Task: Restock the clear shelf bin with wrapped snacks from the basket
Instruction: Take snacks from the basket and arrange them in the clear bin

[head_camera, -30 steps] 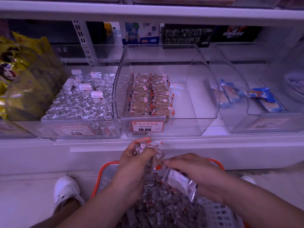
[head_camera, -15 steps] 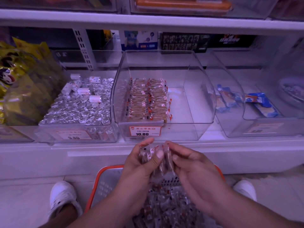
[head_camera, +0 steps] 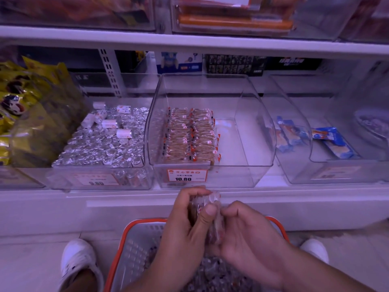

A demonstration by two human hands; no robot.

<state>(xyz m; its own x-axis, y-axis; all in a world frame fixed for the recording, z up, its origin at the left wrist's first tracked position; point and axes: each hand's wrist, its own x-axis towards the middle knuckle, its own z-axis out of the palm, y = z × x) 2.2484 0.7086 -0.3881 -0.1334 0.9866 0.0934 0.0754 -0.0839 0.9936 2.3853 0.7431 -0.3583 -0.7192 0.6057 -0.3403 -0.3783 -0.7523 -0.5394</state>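
Note:
A clear shelf bin (head_camera: pixel 248 144) stands at the centre of the lower shelf, with two neat rows of wrapped brown snacks (head_camera: pixel 189 135) along its left side; its right half is bare. Below it an orange-rimmed basket (head_camera: pixel 134 245) on the floor holds many loose wrapped snacks (head_camera: pixel 212 272). My left hand (head_camera: pixel 187 224) grips a bundle of wrapped snacks (head_camera: pixel 212 207) just under the bin's price label. My right hand (head_camera: pixel 248 234) holds the same bundle from the right, fingers curled on the wrappers.
A bin of silver foil packets (head_camera: pixel 101 144) sits left of the centre bin, yellow bags (head_camera: pixel 23 114) further left. Bins with blue packets (head_camera: pixel 328 142) stand to the right. An upper shelf (head_camera: pixel 189 42) overhangs. My white shoes (head_camera: pixel 77 262) flank the basket.
Both hands have closed together around the snack bundle and lifted it from the basket toward the shelf edge. The view has tilted up.

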